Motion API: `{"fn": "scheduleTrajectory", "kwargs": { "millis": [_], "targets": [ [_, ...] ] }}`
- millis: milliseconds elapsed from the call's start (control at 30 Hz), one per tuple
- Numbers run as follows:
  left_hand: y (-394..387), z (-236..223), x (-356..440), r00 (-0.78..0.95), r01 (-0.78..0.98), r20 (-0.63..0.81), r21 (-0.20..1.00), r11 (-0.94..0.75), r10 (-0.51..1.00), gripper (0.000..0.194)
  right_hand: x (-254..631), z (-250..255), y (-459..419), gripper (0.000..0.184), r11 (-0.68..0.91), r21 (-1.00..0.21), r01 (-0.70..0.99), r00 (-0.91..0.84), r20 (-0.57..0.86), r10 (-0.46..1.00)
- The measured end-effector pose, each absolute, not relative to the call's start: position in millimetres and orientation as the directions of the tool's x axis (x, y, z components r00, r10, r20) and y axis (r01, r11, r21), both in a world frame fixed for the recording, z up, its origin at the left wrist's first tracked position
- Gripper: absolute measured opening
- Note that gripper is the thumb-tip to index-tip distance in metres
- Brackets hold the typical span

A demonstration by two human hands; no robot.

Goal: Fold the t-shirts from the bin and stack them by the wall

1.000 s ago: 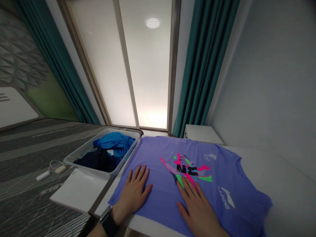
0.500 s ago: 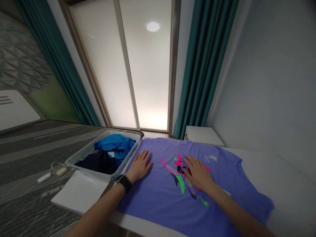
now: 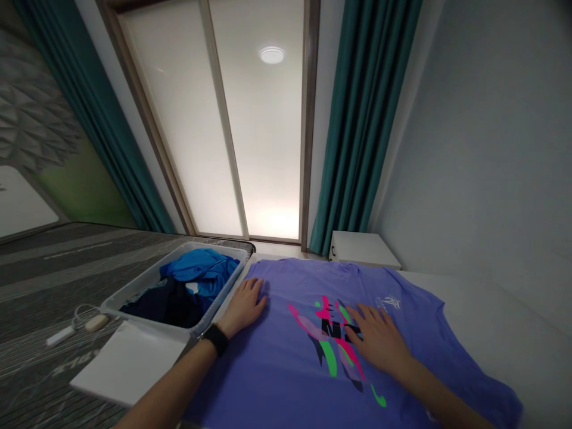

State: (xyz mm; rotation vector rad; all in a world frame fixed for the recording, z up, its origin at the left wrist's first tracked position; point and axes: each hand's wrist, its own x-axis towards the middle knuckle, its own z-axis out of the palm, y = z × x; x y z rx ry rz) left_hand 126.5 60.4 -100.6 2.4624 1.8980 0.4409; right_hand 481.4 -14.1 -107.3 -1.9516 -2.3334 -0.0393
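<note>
A purple T-shirt with a pink, green and black print lies spread out on a white table. My left hand, a black band on its wrist, rests flat with fingers apart near the shirt's left edge. On the printed chest lies my right hand, palm down and fingers spread, covering part of the print. Neither hand grips the cloth. The right sleeve end hangs toward the lower right, and the shirt's lower part runs out of view.
Left of the shirt, a clear plastic bin holds blue and dark clothes. A white board or box lid lies before it. A white plug with a cable rests on the grey patterned bedding. Behind stands a white cabinet.
My right hand has slid rightward over the print, uncovering more of the black lettering. My left hand stays near the shirt's left edge. The whole view has shifted slightly.
</note>
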Motion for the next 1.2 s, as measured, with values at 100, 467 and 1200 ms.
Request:
{"fn": "scheduleTrajectory", "kwargs": {
  "millis": [100,467,1200],
  "targets": [
    [101.1,-92.7,127.2,0.155,0.955,0.232,0.213,-0.206,0.96,0.045,474.9,-99.3,15.6,0.045,0.227,-0.042,0.973,-0.217,0.172,0.961],
    [205.5,-84.3,127.8,0.045,0.963,0.099,0.26,-0.069,0.994,0.035,478.1,-120.6,99.1,0.048,0.171,-0.041,0.984,-0.157,0.233,0.96],
    [194.8,-95.9,136.1,-0.18,0.783,0.297,0.62,-0.046,0.938,0.037,486.7,-131.4,89.0,0.055,0.04,-0.044,0.998,-0.031,0.195,0.98]
  ]
}}
